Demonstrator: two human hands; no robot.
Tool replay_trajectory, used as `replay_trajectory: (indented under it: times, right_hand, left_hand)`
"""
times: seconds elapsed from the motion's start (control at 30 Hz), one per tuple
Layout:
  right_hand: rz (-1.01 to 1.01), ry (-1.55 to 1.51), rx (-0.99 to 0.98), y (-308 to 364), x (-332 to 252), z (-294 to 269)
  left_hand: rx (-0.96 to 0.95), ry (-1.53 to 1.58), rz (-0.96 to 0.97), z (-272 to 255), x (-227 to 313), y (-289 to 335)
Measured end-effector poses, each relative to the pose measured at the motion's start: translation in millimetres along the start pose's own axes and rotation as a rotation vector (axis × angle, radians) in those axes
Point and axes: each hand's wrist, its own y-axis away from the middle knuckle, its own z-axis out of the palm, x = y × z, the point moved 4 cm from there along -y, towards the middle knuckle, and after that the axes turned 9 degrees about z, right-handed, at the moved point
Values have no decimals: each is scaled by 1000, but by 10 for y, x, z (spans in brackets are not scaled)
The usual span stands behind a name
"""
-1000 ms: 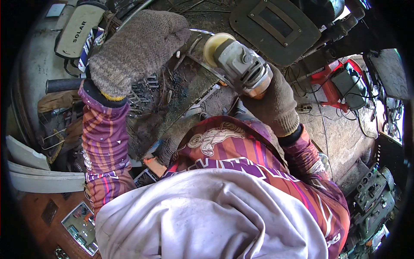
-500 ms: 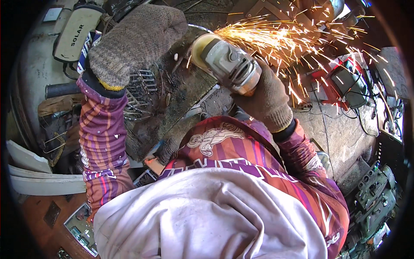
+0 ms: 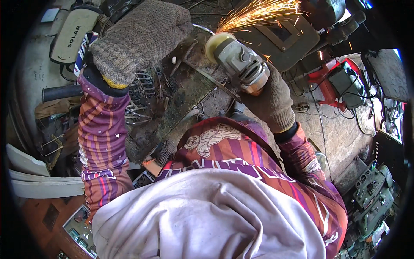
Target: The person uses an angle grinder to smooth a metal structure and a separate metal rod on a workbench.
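An angle grinder with a pale yellow disc is gripped in my right hand, which wears a brown knitted glove. From the disc's far edge a stream of sparks shoots toward the far right. My left hand, in a thick grey-brown glove, is closed at the far left. A thin, curved, shiny metal rod comes out beside its fingertips and reaches the disc's far edge. The fingertips themselves are hidden by the glove's back.
Several short metal pieces lie below my left hand on a dirty work surface. A dark plate with a square frame lies beyond the grinder. At right stands a red-and-grey machine with cables. A cream lamp unit is at far left.
The grinder has shifted slightly right, and my left hand slightly up and right. The spark stream has narrowed and now points farther away, where before it sprayed widely to the right.
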Motion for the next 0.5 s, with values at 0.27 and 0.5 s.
replay_trajectory:
  times: [0.27,0.5]
  right_hand:
    - [79,9,-50,78,-72,-50]
    - [18,-49,-28,-27,-42,-82]
  left_hand:
    - [2,48,-163,46,-56,-62]
    - [129,-11,55,120,-114,-42]
